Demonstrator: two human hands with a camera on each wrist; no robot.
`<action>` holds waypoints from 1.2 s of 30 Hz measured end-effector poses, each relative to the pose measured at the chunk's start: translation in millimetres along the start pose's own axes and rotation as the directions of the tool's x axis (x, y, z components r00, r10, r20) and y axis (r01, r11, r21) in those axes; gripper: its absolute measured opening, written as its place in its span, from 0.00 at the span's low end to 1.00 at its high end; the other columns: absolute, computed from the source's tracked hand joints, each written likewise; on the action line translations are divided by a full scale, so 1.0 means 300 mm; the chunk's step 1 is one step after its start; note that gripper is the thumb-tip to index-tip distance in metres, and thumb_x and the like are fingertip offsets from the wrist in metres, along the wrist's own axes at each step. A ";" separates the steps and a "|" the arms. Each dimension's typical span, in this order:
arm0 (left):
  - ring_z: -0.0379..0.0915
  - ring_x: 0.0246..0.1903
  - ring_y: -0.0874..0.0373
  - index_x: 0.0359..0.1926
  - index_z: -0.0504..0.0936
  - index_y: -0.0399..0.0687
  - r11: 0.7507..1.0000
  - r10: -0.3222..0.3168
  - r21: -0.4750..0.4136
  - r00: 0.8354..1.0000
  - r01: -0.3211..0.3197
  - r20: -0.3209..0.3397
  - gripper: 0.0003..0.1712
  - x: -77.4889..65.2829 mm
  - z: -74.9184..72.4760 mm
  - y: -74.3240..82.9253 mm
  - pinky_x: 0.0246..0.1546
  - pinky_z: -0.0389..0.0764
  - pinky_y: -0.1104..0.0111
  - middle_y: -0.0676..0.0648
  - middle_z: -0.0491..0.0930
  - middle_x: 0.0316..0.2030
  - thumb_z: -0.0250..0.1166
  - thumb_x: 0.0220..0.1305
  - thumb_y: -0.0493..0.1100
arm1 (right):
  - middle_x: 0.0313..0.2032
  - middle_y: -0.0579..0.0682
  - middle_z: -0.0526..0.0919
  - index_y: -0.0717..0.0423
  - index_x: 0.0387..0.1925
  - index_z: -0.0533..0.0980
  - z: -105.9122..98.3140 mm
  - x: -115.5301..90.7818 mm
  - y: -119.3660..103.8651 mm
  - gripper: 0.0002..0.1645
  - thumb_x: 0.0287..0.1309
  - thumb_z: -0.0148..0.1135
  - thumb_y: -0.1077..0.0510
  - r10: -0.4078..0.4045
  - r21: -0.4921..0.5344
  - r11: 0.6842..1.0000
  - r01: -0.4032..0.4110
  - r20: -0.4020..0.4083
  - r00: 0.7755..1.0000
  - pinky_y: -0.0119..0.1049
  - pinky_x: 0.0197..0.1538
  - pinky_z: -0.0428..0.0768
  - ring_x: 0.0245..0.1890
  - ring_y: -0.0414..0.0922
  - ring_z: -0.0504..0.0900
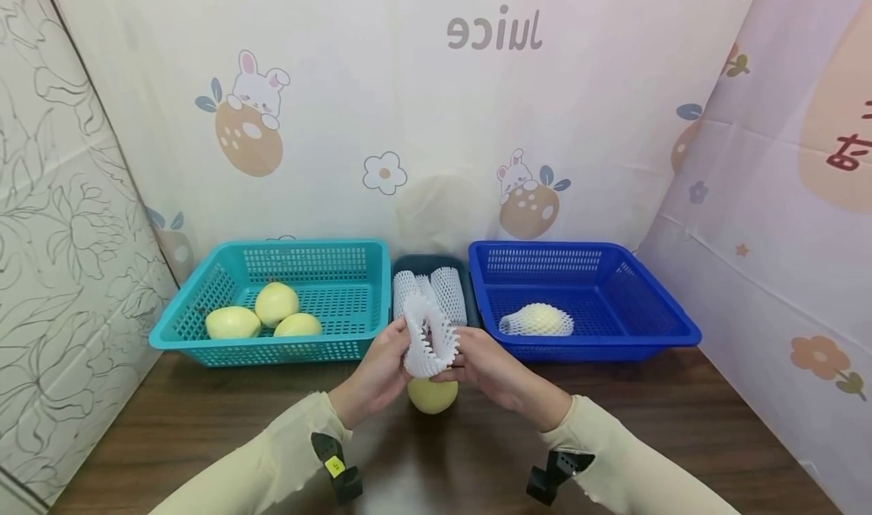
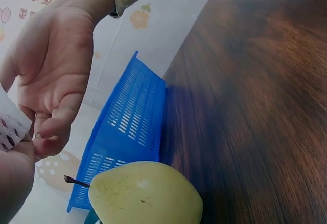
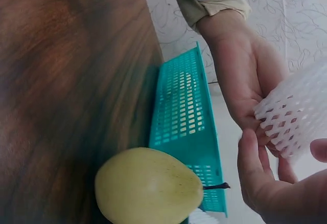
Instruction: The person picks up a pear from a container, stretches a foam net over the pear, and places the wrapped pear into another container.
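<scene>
White foam net (image 1: pixel 422 360) found above the pear (image 1: pixel 433 398), which stands upright on the table (image 1: pixel 204 416). Left hand (image 1: pixel 383 363) and right hand (image 1: pixel 489 367): fingers clamped on opposite sides of the net (its mouth spread).

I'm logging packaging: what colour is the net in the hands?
The net is white, clearest in the head view.

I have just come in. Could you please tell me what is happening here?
A person's left hand and right hand hold a white foam net spread open. One bare pear is on the table, close to the hands. Three more pears lie in the turquoise basket, a netted pear in the blue basket, and more nets in the small dark basket between.
</scene>
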State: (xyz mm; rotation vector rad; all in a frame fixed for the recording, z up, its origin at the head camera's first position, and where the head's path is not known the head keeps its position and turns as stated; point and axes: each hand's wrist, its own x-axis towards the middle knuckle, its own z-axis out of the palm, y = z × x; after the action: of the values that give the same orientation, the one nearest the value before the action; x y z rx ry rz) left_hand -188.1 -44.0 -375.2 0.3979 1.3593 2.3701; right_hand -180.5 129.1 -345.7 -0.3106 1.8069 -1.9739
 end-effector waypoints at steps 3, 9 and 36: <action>0.57 0.63 0.51 0.71 0.49 0.39 1.000 0.008 0.014 1.000 -0.007 -0.006 0.26 0.001 -0.006 -0.005 0.59 0.66 0.61 0.37 0.55 0.68 0.39 0.77 0.42 | 0.43 0.53 0.81 0.69 0.55 0.69 -0.008 0.006 0.012 0.22 0.69 0.48 0.56 -0.001 0.071 0.997 0.003 -0.039 0.999 0.40 0.49 0.78 0.42 0.45 0.80; 0.59 0.62 0.51 0.71 0.51 0.41 1.000 0.004 0.021 0.999 -0.003 -0.042 0.26 0.004 -0.019 -0.011 0.59 0.65 0.60 0.39 0.58 0.67 0.40 0.77 0.44 | 0.38 0.50 0.79 0.61 0.41 0.72 -0.021 0.019 0.025 0.09 0.66 0.46 0.61 -0.033 0.262 0.963 0.058 -0.099 0.995 0.39 0.49 0.77 0.39 0.44 0.79; 0.66 0.53 0.53 0.67 0.59 0.39 0.984 -0.099 0.117 0.963 0.132 -0.251 0.26 0.032 -0.055 -0.052 0.59 0.65 0.57 0.41 0.68 0.58 0.40 0.77 0.49 | 0.43 0.49 0.81 0.61 0.55 0.67 -0.050 0.025 0.092 0.16 0.72 0.42 0.58 0.094 0.423 0.905 -0.042 -0.102 0.990 0.39 0.47 0.76 0.42 0.42 0.79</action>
State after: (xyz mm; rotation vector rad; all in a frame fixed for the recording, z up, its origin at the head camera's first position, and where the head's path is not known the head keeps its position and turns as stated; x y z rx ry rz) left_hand -200.6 -45.0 -396.2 0.0583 1.6087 2.2979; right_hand -189.2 137.6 -375.7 0.0108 1.3808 -2.3034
